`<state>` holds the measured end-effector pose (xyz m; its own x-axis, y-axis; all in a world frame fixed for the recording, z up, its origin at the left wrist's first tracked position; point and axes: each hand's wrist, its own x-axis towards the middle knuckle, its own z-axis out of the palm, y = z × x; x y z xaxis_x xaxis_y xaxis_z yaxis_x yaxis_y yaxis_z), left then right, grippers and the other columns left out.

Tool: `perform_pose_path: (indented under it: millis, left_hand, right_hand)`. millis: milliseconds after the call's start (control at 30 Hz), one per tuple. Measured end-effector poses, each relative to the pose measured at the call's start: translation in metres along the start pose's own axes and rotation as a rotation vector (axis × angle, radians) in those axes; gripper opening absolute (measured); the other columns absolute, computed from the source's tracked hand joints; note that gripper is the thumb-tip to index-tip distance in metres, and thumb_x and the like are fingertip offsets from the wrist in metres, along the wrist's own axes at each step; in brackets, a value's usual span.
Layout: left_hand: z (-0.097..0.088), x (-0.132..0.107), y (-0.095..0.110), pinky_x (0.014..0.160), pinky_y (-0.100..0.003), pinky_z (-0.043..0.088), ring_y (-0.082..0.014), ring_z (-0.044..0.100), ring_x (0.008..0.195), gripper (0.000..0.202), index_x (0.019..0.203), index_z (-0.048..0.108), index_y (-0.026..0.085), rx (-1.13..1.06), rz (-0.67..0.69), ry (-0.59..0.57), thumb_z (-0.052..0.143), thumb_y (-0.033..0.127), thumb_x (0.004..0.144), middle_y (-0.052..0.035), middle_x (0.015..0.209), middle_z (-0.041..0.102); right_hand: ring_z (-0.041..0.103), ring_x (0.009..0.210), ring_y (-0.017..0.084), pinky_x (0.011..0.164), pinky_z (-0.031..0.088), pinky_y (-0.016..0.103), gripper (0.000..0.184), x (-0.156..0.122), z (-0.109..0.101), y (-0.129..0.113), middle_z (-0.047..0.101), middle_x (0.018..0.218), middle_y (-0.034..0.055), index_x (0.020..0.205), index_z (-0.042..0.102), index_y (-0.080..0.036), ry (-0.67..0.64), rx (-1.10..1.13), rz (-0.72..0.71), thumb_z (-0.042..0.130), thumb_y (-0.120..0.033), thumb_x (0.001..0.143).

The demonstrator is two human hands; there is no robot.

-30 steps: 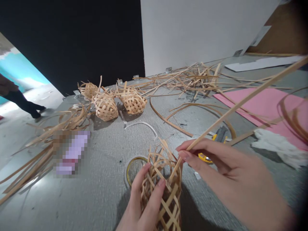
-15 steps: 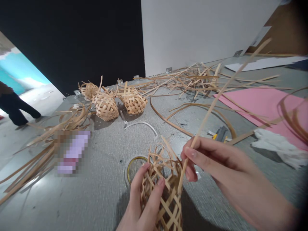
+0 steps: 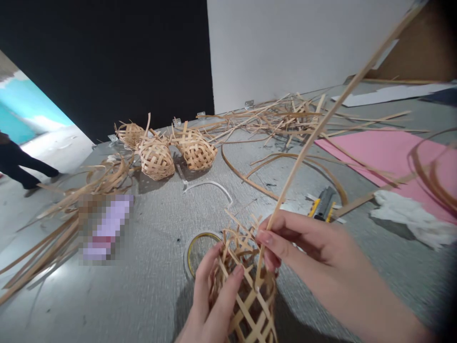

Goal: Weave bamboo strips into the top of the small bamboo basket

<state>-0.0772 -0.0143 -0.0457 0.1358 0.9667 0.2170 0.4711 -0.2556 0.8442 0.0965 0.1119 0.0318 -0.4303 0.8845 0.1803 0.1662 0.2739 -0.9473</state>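
Note:
My left hand (image 3: 217, 290) grips the left side of an openwork woven basket (image 3: 252, 305), its thumb and a finger at the upper edge. Loose strip ends stick up around the basket's mouth. Between the thumb and fingers of my right hand (image 3: 303, 252) is pinched a long, thin bamboo strip (image 3: 303, 150). Its lower end meets the basket's weave on the near right side, while the rest slants far up to the right. A roll of clear tape (image 3: 191, 257) lies flat just left of the basket, partly behind my left hand. The bottom of the basket is cut off by the frame.
Several woven balls (image 3: 157, 159) sit at the back left, with a heap of strips (image 3: 293, 114) along the wall. On the right lie a yellow-black utility knife (image 3: 323, 204), pink paper (image 3: 389, 152) and crumpled white tissue (image 3: 407, 214). A person's legs (image 3: 21, 164) show far left.
My right hand has shifted left and slightly down with the strip, whose lower end now lies further left on the basket. The basket has turned a little; my left hand keeps its hold.

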Motion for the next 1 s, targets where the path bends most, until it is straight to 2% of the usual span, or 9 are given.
perform_pose_path:
  millis: [100, 167, 267, 367, 600, 667, 767, 867, 1000]
  left_hand:
    - [0.003, -0.005, -0.013, 0.12, -0.046, 0.028, -0.0309, 0.027, 0.149, 0.06, 0.15, 0.028, 0.048, -0.159, -0.075, 0.023, 0.053, 0.034, 0.097, 0.0044, 0.164, 0.026]
    - [0.014, -0.008, -0.027, 0.116, -0.049, 0.036, -0.0313, 0.034, 0.146, 0.061, 0.152, 0.019, 0.048, -0.306, -0.197, 0.083, 0.045, 0.034, 0.099, -0.0007, 0.159, 0.037]
    - [0.041, -0.008, -0.047, 0.098, -0.05, 0.055, -0.035, 0.053, 0.133, 0.085, 0.153, 0.001, 0.047, -0.395, -0.288, 0.144, 0.058, 0.042, 0.091, -0.0063, 0.153, 0.046]
    - [0.058, -0.005, -0.055, 0.099, -0.05, 0.055, -0.0352, 0.06, 0.126, 0.099, 0.153, 0.003, 0.048, -0.381, -0.277, 0.139, 0.072, 0.034, 0.083, -0.006, 0.148, 0.051]
    - [0.019, -0.01, -0.043, 0.098, -0.046, 0.057, -0.0347, 0.05, 0.136, 0.075, 0.15, 0.024, 0.048, -0.297, -0.23, 0.086, 0.063, 0.026, 0.09, -0.0047, 0.153, 0.046]
    - [0.023, -0.009, -0.044, 0.093, -0.045, 0.061, -0.0342, 0.056, 0.13, 0.078, 0.151, 0.018, 0.048, -0.307, -0.228, 0.088, 0.063, 0.03, 0.09, -0.007, 0.149, 0.05]
    - [0.044, -0.004, -0.049, 0.087, -0.047, 0.063, -0.0351, 0.068, 0.114, 0.107, 0.152, 0.003, 0.048, -0.364, -0.166, 0.173, 0.079, 0.041, 0.077, -0.009, 0.139, 0.059]
    - [0.051, -0.001, -0.047, 0.091, -0.046, 0.062, -0.0342, 0.067, 0.117, 0.093, 0.151, 0.021, 0.048, -0.288, -0.1, 0.166, 0.078, 0.039, 0.078, -0.0066, 0.144, 0.053]
    - [0.02, 0.0, -0.029, 0.106, -0.048, 0.053, -0.0345, 0.054, 0.132, 0.055, 0.133, 0.054, 0.048, -0.158, -0.041, 0.056, 0.071, 0.029, 0.085, 0.003, 0.157, 0.037]
  right_hand:
    - [0.057, 0.05, 0.009, 0.05, 0.046, 0.017, 0.031, 0.0, 0.003, 0.0, 0.059, 0.053, -0.0052, 0.057, 0.056, -0.022, 0.016, -0.043, -0.047, 0.052, -0.024, 0.088]
    - [0.057, 0.05, 0.009, 0.048, 0.046, 0.016, 0.03, -0.002, 0.005, 0.001, 0.059, 0.053, -0.0051, 0.057, 0.056, -0.023, 0.036, -0.065, -0.073, 0.051, -0.023, 0.087]
    - [0.057, 0.05, 0.009, 0.045, 0.044, 0.016, 0.028, -0.005, 0.006, 0.002, 0.06, 0.053, -0.0055, 0.059, 0.056, -0.024, 0.069, -0.082, -0.099, 0.051, -0.023, 0.087]
    - [0.057, 0.05, 0.009, 0.049, 0.046, 0.015, 0.028, -0.007, 0.005, 0.001, 0.059, 0.053, -0.0061, 0.059, 0.055, -0.024, 0.061, -0.079, -0.115, 0.053, -0.022, 0.087]
    - [0.053, 0.047, 0.01, 0.048, 0.043, 0.019, 0.028, -0.002, 0.005, 0.0, 0.057, 0.051, -0.0054, 0.059, 0.057, -0.023, 0.008, -0.013, -0.055, 0.055, -0.024, 0.087]
    - [0.053, 0.048, 0.01, 0.048, 0.043, 0.019, 0.027, -0.002, 0.006, 0.001, 0.057, 0.051, -0.0052, 0.059, 0.057, -0.023, 0.007, -0.007, -0.044, 0.055, -0.024, 0.087]
    - [0.052, 0.048, 0.01, 0.048, 0.043, 0.02, 0.026, -0.003, 0.006, 0.001, 0.057, 0.052, -0.0051, 0.061, 0.058, -0.022, 0.008, 0.02, -0.036, 0.054, -0.025, 0.087]
    - [0.051, 0.047, 0.01, 0.049, 0.043, 0.021, 0.024, -0.005, 0.005, 0.001, 0.056, 0.053, -0.0052, 0.062, 0.06, -0.022, -0.009, 0.026, -0.014, 0.056, -0.026, 0.086]
    - [0.05, 0.048, 0.011, 0.047, 0.043, 0.021, 0.025, -0.004, 0.005, 0.001, 0.055, 0.052, -0.0046, 0.061, 0.06, -0.022, -0.037, 0.05, 0.035, 0.056, -0.028, 0.086]
